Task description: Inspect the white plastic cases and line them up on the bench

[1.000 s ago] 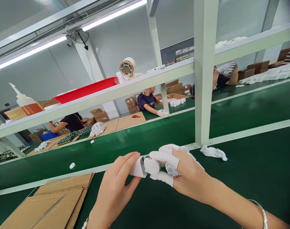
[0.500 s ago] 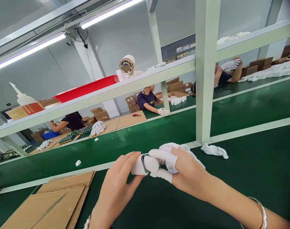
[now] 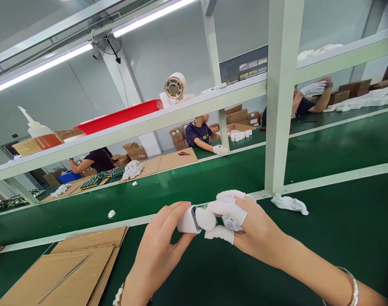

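Note:
Bare-fingered, my left hand point(image 3: 163, 242) grips a white plastic housing point(image 3: 186, 219) between thumb and fingers, its dark open end facing right. My right hand point(image 3: 241, 219), with white finger covers on its fingertips, pinches a white rounded part point(image 3: 206, 218) at that open end. A bit of green circuit board shows at the top of the rounded part. How far the part sits inside the housing I cannot tell. Behind my right fingers lie pale, shiny plastic housings point(image 3: 231, 223), partly hidden by the hand.
A crumpled white glove or cloth point(image 3: 289, 203) lies beside the metal post point(image 3: 281, 102). Flattened cardboard point(image 3: 63, 272) with a thin metal strip point(image 3: 64, 278) is at left. Small white pieces rest on the green belt point(image 3: 168, 191). Across it, several co-workers sit. A shelf bears a red tray point(image 3: 120, 117).
The view has shifted slightly, so the scene sits a little to the right. My right hand and the rounded part have moved slightly right; more green circuit board shows.

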`<state>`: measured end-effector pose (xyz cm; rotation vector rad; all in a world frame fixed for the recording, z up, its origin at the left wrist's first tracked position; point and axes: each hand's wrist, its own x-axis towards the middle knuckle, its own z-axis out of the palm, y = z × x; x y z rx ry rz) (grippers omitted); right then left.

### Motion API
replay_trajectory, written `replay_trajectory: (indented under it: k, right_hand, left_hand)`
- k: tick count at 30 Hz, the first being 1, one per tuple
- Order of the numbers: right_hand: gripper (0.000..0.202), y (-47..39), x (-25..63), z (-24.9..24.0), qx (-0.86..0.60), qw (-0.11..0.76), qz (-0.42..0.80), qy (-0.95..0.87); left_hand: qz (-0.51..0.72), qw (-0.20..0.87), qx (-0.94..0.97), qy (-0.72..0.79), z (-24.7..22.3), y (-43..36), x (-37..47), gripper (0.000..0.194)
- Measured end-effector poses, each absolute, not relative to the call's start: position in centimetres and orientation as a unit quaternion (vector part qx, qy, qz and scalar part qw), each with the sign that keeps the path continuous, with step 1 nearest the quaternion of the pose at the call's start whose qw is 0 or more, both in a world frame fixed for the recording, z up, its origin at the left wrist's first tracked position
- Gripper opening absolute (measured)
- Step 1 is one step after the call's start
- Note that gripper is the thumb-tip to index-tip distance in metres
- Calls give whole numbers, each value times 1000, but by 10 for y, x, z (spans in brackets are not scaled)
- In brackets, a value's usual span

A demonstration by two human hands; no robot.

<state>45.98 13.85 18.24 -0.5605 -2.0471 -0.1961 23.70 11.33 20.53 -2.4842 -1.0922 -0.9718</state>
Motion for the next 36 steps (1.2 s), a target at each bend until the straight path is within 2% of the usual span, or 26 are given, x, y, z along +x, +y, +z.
replay_trajectory:
  k: [6, 16, 24, 36]
  right_hand:
    - [31, 139, 460, 181, -226, 475, -91, -846]
    - [44, 139, 466, 175, -243, 466, -87, -847]
    - [63, 135, 458, 174, -278, 401, -112, -866]
    - [63, 139, 443, 157, -283, 384, -104, -873]
  left_hand:
    - [-335, 129, -857, -370, 203, 113, 235, 43]
    - [-380, 70, -828, -407, 200, 112, 242, 43]
    - [-451, 62, -784, -422, 201, 111, 240, 45]
    - [-484, 39, -772, -411, 196, 113, 248, 45]
